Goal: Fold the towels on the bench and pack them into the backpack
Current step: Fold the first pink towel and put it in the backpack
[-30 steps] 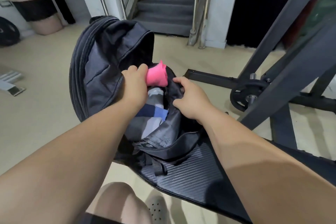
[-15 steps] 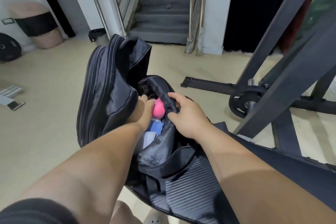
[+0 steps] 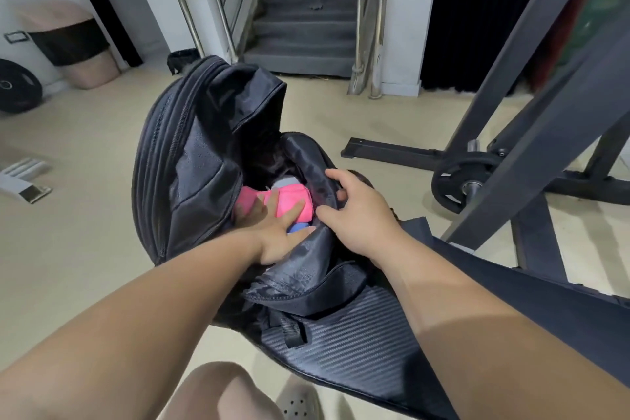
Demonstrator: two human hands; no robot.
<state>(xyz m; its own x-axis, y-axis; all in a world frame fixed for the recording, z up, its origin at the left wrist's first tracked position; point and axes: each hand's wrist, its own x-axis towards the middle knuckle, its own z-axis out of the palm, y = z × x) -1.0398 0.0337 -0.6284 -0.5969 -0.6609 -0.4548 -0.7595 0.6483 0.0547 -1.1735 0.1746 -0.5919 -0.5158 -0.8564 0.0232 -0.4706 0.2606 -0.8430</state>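
A black backpack point(image 3: 191, 160) stands unzipped on the end of the black bench point(image 3: 358, 341). Inside its main compartment lies a folded pink towel point(image 3: 289, 198), with a bit of a blue and grey towel point(image 3: 297, 227) under it. My left hand point(image 3: 272, 232) is in the opening, fingers spread flat and pressing on the pink towel. My right hand point(image 3: 358, 215) pinches the right edge of the backpack's opening and holds it apart.
A dark steel rack frame point(image 3: 531, 106) with a weight plate point(image 3: 467, 181) stands to the right. Grey stairs point(image 3: 306, 10) with steel rails rise behind. On the floor at left are a black weight plate point(image 3: 17, 85), a pink bin point(image 3: 78, 44) and white parts point(image 3: 24, 177). My knee point(image 3: 221, 392) is below.
My left hand has pushed the pink towel from above the opening down into the backpack and now lies flat on it. My right hand stays on the opening's edge.
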